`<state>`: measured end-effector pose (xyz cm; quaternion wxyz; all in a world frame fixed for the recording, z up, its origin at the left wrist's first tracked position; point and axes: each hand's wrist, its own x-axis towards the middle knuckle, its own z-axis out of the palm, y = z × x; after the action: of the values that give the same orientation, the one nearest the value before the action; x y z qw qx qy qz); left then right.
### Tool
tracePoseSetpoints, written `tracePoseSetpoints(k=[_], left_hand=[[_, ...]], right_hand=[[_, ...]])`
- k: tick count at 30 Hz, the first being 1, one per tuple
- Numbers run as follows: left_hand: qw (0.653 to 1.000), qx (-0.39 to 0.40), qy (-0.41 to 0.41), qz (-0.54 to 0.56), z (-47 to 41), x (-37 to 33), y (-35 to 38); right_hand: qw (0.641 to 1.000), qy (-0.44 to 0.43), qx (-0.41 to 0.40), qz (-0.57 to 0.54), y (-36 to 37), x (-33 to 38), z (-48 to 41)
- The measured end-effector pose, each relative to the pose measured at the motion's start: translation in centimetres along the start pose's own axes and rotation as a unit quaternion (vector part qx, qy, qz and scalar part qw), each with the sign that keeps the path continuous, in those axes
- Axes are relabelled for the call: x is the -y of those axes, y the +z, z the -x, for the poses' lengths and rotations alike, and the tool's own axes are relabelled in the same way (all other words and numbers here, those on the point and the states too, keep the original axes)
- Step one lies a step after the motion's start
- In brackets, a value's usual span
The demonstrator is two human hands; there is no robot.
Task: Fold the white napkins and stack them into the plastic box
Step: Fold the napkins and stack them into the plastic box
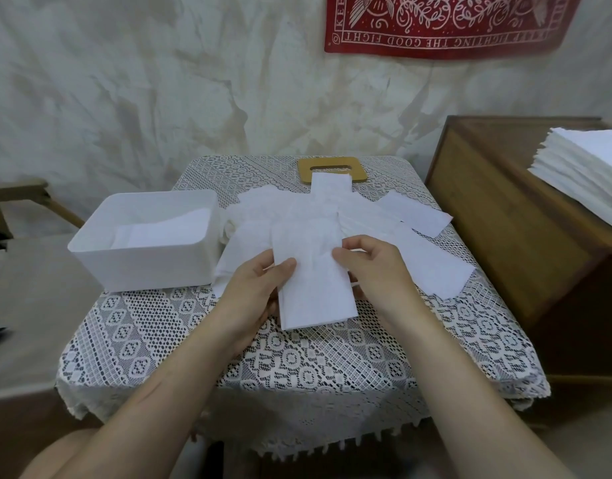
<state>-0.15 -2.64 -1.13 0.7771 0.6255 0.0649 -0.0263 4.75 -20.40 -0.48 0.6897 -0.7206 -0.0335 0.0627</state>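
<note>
Fingers (285, 267) of the left hand (256, 288) are being used to pinch the left long edge of a folded napkin (314, 292), with the thumb on top and the other fingers hidden under the paper. The opposite edge is being pinched in the same way by the right hand (373, 267), its thumb tip lying on the paper. The napkin is being held as a narrow strip at the middle of the bench (332, 368). Its near end is over the lace cloth (159, 326) and its far end is over the loose napkins (432, 267) that are fanned out behind it.

The step in hand is probably being judged rightly as one more fold, or a squaring of the strip, before it is stored. To do it well:

- Both long edges are being matched first, so that no layer is sticking out.
- One short end is then being brought exactly onto the other.
- The crease is being pressed with flat fingers, from the middle outward, because such thin paper is likely to wrinkle or tear when pulled.
- The strip is being lifted a little before it is moved, so that the loose napkins below are not dragged along.

The plastic box (142, 274) is standing just beside the left hand, with white napkins already lying flat inside it. The new one should be laid in the same direction, on top of them.
</note>
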Motion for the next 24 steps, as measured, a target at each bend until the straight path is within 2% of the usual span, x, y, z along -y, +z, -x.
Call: tracePoseSetpoints(k=[7,14,24], left_hand=[[1.000,-0.006,0.010,-0.017,-0.04,0.33,-0.30],[1.000,-0.007,0.011,-0.022,-0.20,0.48,-0.41],[0.999,-0.006,0.019,-0.028,-0.38,0.60,-0.61]], right_hand=[[0.992,-0.040,-0.017,0.121,0.08,-0.60,-0.15],[1.000,-0.004,0.008,0.024,0.63,-0.42,-0.07],[0.993,-0.060,-0.029,0.093,0.68,-1.00,-0.33]])
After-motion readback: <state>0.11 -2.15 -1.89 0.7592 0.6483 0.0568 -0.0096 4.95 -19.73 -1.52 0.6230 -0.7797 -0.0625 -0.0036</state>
